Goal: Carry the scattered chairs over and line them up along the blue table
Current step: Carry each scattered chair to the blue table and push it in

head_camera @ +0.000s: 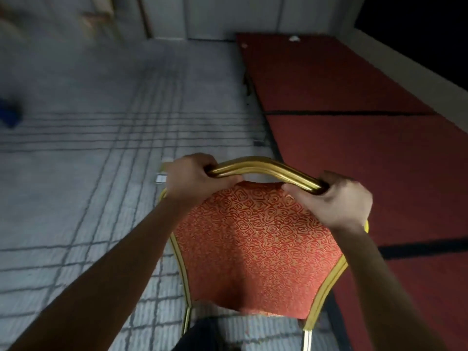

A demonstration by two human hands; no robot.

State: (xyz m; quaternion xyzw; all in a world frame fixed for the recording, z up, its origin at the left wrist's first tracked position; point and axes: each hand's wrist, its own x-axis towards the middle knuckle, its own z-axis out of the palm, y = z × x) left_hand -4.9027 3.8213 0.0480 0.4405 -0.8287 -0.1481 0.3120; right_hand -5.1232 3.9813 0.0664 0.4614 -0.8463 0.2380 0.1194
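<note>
A chair with a gold metal frame and a red-orange patterned backrest fills the lower middle of the head view, seen from behind and above. My left hand grips the left end of the curved gold top rail. My right hand grips the rail's right end. Both arms reach forward from the bottom edge. The chair's seat and legs are hidden under the backrest. A blurred blue patch shows at the far left edge; I cannot tell what it is.
Grey carpet with dark grid lines covers the floor to the left and ahead. A low red-carpeted platform runs along the right side, close to the chair. Pale wall panels close off the far end.
</note>
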